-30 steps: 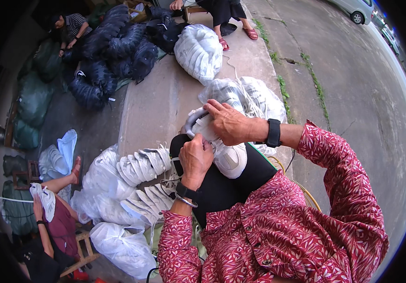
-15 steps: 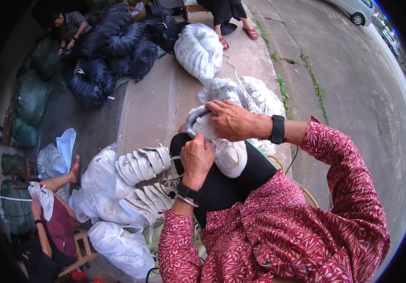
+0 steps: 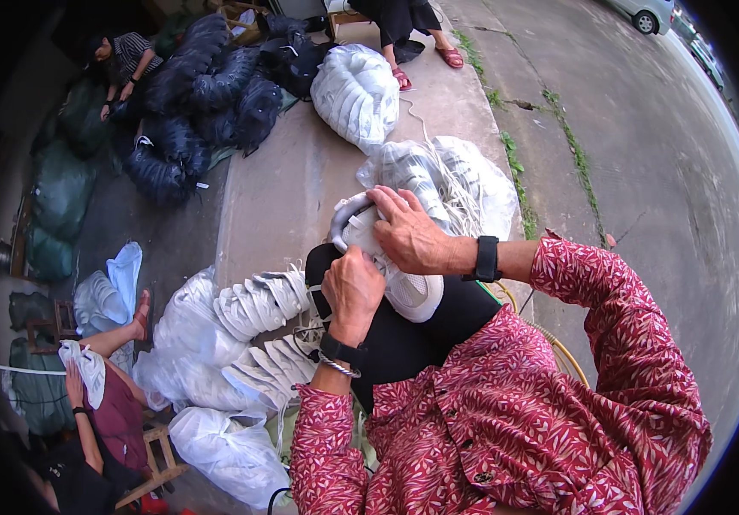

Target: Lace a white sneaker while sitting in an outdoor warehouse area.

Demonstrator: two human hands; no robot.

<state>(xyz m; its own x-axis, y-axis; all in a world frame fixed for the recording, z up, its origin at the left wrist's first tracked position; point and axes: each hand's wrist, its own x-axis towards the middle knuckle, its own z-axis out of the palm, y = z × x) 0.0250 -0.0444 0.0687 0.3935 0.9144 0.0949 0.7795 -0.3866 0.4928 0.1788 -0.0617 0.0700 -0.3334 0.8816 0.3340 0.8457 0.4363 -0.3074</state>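
Observation:
Across my lap lies a white shoe upper (image 3: 415, 296), its mesh end toward me and a grey curved rim (image 3: 340, 221) at its far end. My left hand (image 3: 355, 287) is closed in a pinch at the upper's left edge; whatever sits between those fingertips is hidden. From the right, my right hand (image 3: 412, 232) bends its fingers over the far part of the upper, close by the grey rim, and grips it. Black cloth (image 3: 391, 352) covers my thighs beneath the shoe upper.
Stacked white uppers (image 3: 258, 305) lie left of my knees beside clear plastic bags (image 3: 189, 335). More bagged uppers (image 3: 481, 184) and loose white cords (image 3: 455, 193) are ahead. Dark bundles (image 3: 206, 94) fill the far left. A co-worker (image 3: 99, 412) sits at left with white cloth.
Both hands still hold the shoe upper, with my right hand's fingers shifted slightly. The view has moved a little. At left, the co-worker's white piece has changed shape.

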